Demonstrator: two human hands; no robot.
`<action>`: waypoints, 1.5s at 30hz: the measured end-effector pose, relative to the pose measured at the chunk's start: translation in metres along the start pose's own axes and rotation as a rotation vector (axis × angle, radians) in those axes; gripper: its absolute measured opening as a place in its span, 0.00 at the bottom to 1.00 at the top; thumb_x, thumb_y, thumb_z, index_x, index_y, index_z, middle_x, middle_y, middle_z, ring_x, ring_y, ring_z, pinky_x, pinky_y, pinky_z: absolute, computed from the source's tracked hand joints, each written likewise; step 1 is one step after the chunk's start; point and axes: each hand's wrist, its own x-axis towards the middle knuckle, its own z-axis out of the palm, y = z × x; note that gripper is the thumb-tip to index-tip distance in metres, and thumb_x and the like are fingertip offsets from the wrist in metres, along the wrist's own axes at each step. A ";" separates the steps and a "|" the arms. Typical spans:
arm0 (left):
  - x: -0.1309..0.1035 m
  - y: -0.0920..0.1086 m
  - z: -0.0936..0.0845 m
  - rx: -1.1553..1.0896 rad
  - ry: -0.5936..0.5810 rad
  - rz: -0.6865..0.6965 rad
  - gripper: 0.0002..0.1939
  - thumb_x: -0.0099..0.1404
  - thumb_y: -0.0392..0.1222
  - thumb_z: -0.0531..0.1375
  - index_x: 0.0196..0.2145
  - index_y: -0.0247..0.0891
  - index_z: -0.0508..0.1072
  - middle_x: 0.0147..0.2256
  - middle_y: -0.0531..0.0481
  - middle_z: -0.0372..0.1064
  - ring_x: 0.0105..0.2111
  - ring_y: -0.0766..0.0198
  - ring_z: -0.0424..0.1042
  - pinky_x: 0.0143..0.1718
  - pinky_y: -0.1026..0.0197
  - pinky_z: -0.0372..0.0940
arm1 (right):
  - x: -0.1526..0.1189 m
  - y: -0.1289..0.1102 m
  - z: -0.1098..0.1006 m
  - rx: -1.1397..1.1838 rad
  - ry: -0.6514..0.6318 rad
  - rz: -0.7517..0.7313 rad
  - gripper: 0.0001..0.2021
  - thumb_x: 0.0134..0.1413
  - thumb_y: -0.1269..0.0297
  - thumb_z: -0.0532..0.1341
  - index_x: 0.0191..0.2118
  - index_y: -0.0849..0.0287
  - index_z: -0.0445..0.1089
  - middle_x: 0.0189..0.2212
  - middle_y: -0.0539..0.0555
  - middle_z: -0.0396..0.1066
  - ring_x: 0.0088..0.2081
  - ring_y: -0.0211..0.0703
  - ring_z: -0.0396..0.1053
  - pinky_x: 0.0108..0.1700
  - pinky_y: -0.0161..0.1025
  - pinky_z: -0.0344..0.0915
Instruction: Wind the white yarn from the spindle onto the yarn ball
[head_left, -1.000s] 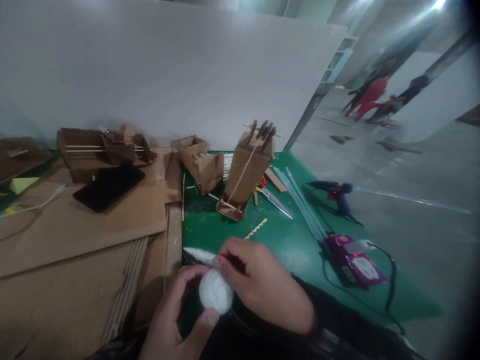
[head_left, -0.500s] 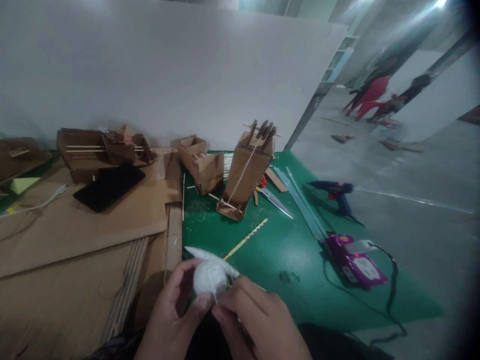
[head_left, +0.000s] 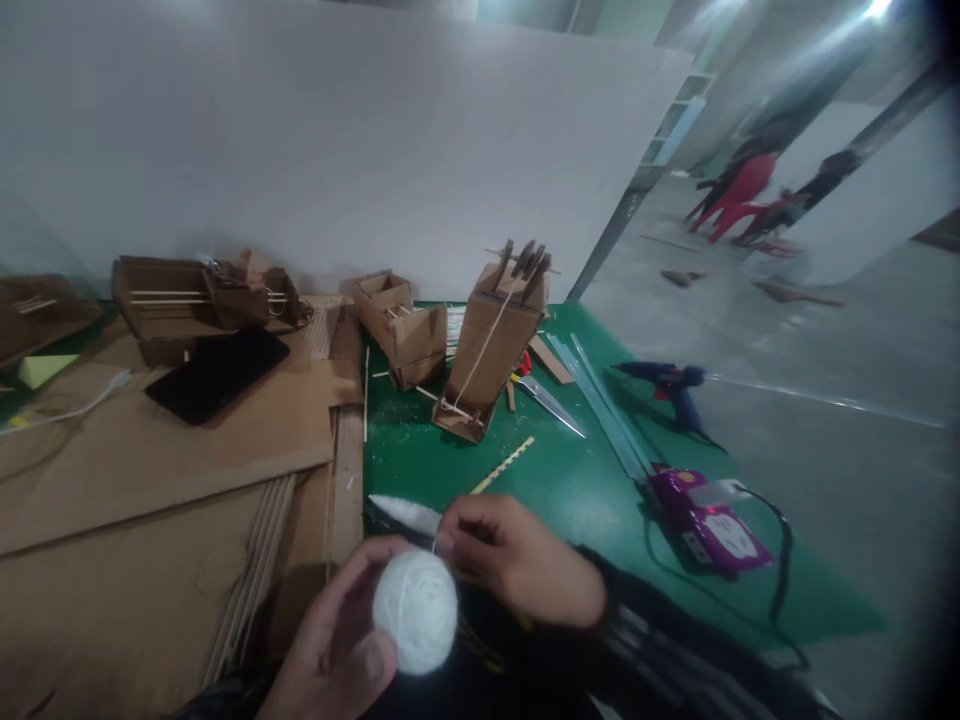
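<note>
A ball of white string (head_left: 420, 612) rests in my left hand (head_left: 337, 640), with the thumb in front and the fingers curled behind it. Just above the ball, my right hand (head_left: 517, 560) pinches the thin strand that runs up from it. Behind my right hand lies a white, pointed, string-wrapped piece (head_left: 401, 512), its other end hidden by the hand. A yellow patterned strip (head_left: 504, 466) sits on the green table beyond my fingers.
A cardboard model (head_left: 484, 350) with a string stands ahead, near scissors (head_left: 551, 402). On the right are a glue gun (head_left: 671, 385) and a purple power strip (head_left: 709, 520) with its cord. Cardboard sheets (head_left: 187, 460) and a black phone-like slab (head_left: 217, 375) lie left.
My right hand has moved up from the near side of the ball to above it, drawing the strand. The ball has turned and come slightly lower, towards me.
</note>
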 end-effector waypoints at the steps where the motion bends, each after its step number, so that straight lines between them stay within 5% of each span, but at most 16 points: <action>1: -0.001 0.001 0.000 0.012 -0.006 -0.030 0.32 0.47 0.60 0.71 0.46 0.40 0.74 0.44 0.42 0.76 0.41 0.52 0.74 0.30 0.63 0.65 | 0.004 -0.001 -0.007 0.008 -0.018 0.019 0.14 0.61 0.60 0.58 0.29 0.64 0.71 0.22 0.47 0.63 0.26 0.35 0.57 0.28 0.31 0.55; 6: 0.001 0.001 0.002 0.147 -0.104 -0.094 0.26 0.50 0.56 0.70 0.43 0.41 0.72 0.33 0.49 0.74 0.33 0.60 0.71 0.34 0.64 0.63 | 0.014 -0.014 -0.024 0.079 -0.029 0.030 0.15 0.60 0.58 0.59 0.28 0.64 0.69 0.22 0.46 0.62 0.25 0.33 0.55 0.27 0.30 0.54; 11: 0.010 -0.007 0.000 0.318 -0.120 -0.008 0.22 0.56 0.53 0.68 0.44 0.40 0.70 0.40 0.46 0.74 0.40 0.56 0.72 0.42 0.61 0.63 | 0.003 -0.031 -0.019 -0.048 0.017 0.033 0.13 0.60 0.61 0.58 0.27 0.62 0.67 0.20 0.44 0.57 0.23 0.33 0.53 0.24 0.30 0.50; 17: 0.019 -0.008 -0.006 0.418 -0.103 0.063 0.19 0.60 0.51 0.65 0.45 0.41 0.68 0.41 0.46 0.74 0.41 0.54 0.72 0.43 0.59 0.64 | -0.029 -0.053 0.006 -0.300 0.126 -0.162 0.08 0.58 0.71 0.58 0.28 0.59 0.68 0.25 0.49 0.69 0.25 0.35 0.62 0.26 0.32 0.55; 22: 0.021 -0.006 -0.006 0.419 0.032 0.167 0.17 0.60 0.51 0.65 0.43 0.40 0.71 0.35 0.49 0.74 0.35 0.60 0.72 0.37 0.64 0.67 | -0.040 -0.029 0.040 -0.449 0.201 -0.361 0.09 0.58 0.72 0.56 0.27 0.58 0.68 0.24 0.51 0.70 0.24 0.37 0.63 0.27 0.34 0.57; 28: 0.015 -0.008 -0.007 0.208 0.085 0.150 0.22 0.56 0.53 0.68 0.45 0.40 0.73 0.36 0.48 0.77 0.33 0.60 0.73 0.35 0.66 0.68 | -0.035 -0.003 0.062 -0.324 0.198 -0.347 0.14 0.62 0.66 0.54 0.26 0.59 0.71 0.24 0.53 0.72 0.27 0.39 0.67 0.29 0.34 0.59; 35: 0.003 -0.006 -0.001 0.092 -0.055 0.033 0.34 0.45 0.66 0.68 0.45 0.41 0.77 0.43 0.41 0.78 0.40 0.50 0.76 0.31 0.63 0.67 | -0.006 -0.006 0.025 0.015 -0.112 -0.240 0.17 0.61 0.58 0.60 0.25 0.64 0.72 0.25 0.51 0.70 0.27 0.36 0.66 0.32 0.31 0.62; 38: -0.001 0.000 -0.001 0.108 -0.032 0.014 0.31 0.44 0.64 0.70 0.41 0.42 0.78 0.48 0.41 0.76 0.46 0.48 0.74 0.37 0.61 0.68 | 0.003 -0.005 -0.001 -0.108 -0.133 -0.105 0.13 0.62 0.63 0.59 0.30 0.64 0.75 0.25 0.50 0.71 0.27 0.36 0.65 0.31 0.31 0.60; 45: 0.003 -0.006 -0.008 0.311 -0.017 0.026 0.25 0.50 0.56 0.70 0.43 0.42 0.74 0.37 0.49 0.76 0.35 0.59 0.73 0.34 0.65 0.65 | -0.002 -0.031 -0.023 -0.259 -0.042 -0.013 0.11 0.60 0.65 0.58 0.29 0.62 0.72 0.21 0.46 0.65 0.24 0.33 0.58 0.25 0.29 0.54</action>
